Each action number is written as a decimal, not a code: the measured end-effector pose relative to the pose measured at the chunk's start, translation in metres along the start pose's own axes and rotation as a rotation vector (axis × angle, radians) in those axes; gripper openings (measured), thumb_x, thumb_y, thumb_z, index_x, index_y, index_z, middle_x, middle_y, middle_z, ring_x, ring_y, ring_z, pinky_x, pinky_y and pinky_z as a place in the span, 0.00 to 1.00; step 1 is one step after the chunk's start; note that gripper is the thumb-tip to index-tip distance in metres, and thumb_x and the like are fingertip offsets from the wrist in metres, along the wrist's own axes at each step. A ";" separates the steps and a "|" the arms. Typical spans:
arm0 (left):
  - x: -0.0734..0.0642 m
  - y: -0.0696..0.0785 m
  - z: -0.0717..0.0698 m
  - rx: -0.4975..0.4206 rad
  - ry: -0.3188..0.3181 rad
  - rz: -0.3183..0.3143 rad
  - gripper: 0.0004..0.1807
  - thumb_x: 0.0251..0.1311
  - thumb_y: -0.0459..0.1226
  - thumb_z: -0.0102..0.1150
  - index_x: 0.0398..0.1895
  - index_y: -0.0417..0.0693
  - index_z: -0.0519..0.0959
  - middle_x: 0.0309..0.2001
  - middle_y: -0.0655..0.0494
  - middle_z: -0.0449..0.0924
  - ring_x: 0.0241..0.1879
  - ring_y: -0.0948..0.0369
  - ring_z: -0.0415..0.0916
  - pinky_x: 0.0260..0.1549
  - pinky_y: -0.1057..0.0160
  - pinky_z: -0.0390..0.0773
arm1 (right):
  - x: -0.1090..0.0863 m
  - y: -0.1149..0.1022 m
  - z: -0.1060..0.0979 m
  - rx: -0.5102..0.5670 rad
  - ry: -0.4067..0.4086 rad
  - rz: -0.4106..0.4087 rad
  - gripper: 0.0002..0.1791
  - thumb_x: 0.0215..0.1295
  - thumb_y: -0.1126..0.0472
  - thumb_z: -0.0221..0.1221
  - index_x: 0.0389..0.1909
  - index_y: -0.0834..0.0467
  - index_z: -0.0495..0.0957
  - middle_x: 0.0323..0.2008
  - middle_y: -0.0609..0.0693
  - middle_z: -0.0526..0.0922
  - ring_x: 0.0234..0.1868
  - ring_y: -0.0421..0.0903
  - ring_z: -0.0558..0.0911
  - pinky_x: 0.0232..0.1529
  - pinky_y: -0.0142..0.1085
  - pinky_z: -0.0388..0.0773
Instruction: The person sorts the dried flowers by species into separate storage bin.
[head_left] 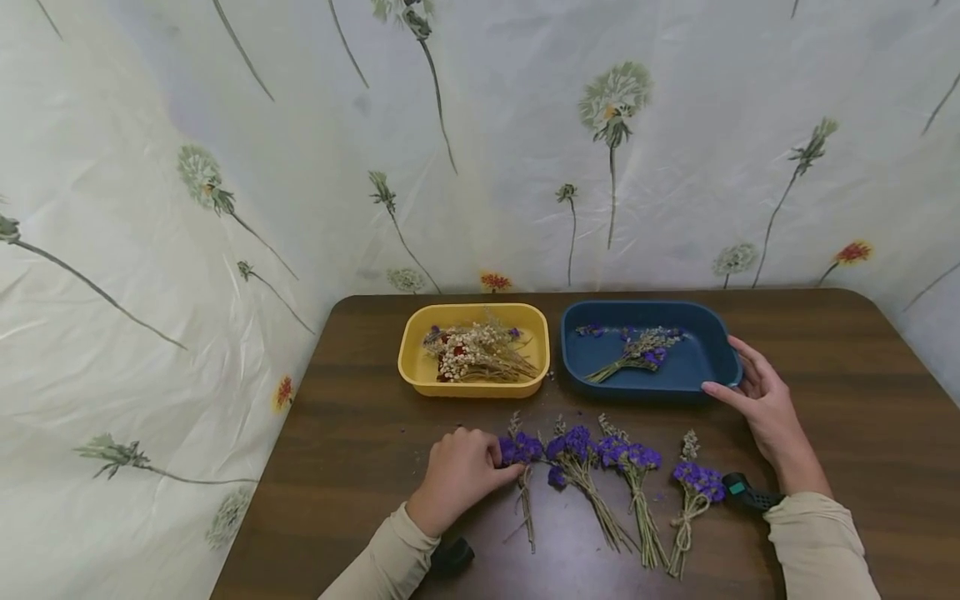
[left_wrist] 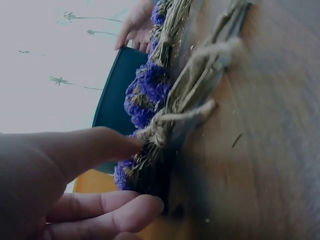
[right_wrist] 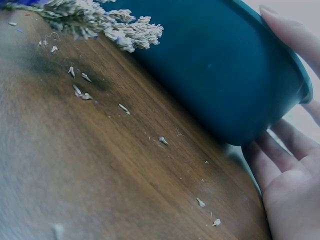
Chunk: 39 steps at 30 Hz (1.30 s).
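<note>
My left hand [head_left: 467,477] pinches the leftmost small bunch of dried purple flowers [head_left: 521,450] just below its blooms, where twine ties the stems. In the left wrist view, the thumb [left_wrist: 100,147] lies by the knot and fingers [left_wrist: 115,210] are on the other side. At the right end of a blue tray [head_left: 690,385], my right hand [head_left: 768,408] holds the corner. Its thumb is at the rim in the right wrist view, with fingers [right_wrist: 280,155] against the side and underneath. Inside the tray lie a loose bunch of dried flowers [head_left: 637,354] and purple bits.
Left of the blue tray stands a yellow tray [head_left: 411,379] of dried flowers. Other purple bunches [head_left: 581,458], [head_left: 636,471], [head_left: 693,500] lie in a row on the brown table [head_left: 322,483]. Small plant crumbs [right_wrist: 163,141] are scattered there. A flower-printed sheet [head_left: 487,125] hangs behind.
</note>
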<state>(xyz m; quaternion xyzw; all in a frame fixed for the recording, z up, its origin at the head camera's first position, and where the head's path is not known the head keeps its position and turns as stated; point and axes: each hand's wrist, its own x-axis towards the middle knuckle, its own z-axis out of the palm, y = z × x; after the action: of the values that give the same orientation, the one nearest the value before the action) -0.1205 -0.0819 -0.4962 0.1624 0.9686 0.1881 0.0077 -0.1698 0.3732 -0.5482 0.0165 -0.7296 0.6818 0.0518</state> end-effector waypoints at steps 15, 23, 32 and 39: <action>0.005 -0.011 0.000 -0.072 -0.034 -0.002 0.18 0.51 0.56 0.78 0.28 0.55 0.84 0.22 0.68 0.79 0.20 0.70 0.71 0.20 0.67 0.70 | -0.002 0.000 0.001 -0.013 0.015 0.012 0.45 0.71 0.70 0.62 0.83 0.44 0.53 0.85 0.46 0.46 0.84 0.41 0.50 0.60 0.12 0.65; 0.005 -0.014 0.001 -0.156 -0.094 0.012 0.09 0.55 0.46 0.76 0.29 0.55 0.86 0.23 0.67 0.82 0.21 0.73 0.72 0.24 0.69 0.74 | -0.001 0.000 0.001 -0.015 0.014 0.016 0.46 0.71 0.70 0.62 0.83 0.43 0.53 0.85 0.46 0.45 0.85 0.42 0.48 0.61 0.13 0.65; 0.008 -0.016 -0.001 -0.177 -0.114 0.026 0.06 0.53 0.40 0.75 0.31 0.52 0.87 0.26 0.64 0.83 0.24 0.72 0.74 0.27 0.68 0.75 | -0.001 0.001 0.000 -0.025 0.016 0.018 0.45 0.71 0.69 0.62 0.83 0.42 0.53 0.85 0.44 0.45 0.85 0.42 0.47 0.65 0.13 0.61; 0.009 -0.019 0.000 -0.247 -0.137 0.058 0.05 0.54 0.34 0.73 0.33 0.50 0.86 0.26 0.64 0.83 0.25 0.73 0.75 0.30 0.69 0.76 | -0.001 0.002 0.001 -0.019 0.016 0.014 0.45 0.71 0.70 0.62 0.83 0.43 0.53 0.85 0.45 0.46 0.84 0.41 0.49 0.64 0.13 0.62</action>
<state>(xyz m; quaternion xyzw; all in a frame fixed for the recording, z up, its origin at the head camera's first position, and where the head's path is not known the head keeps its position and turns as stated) -0.1351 -0.0952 -0.5030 0.2005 0.9302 0.2946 0.0883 -0.1689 0.3727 -0.5499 0.0053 -0.7358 0.6751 0.0529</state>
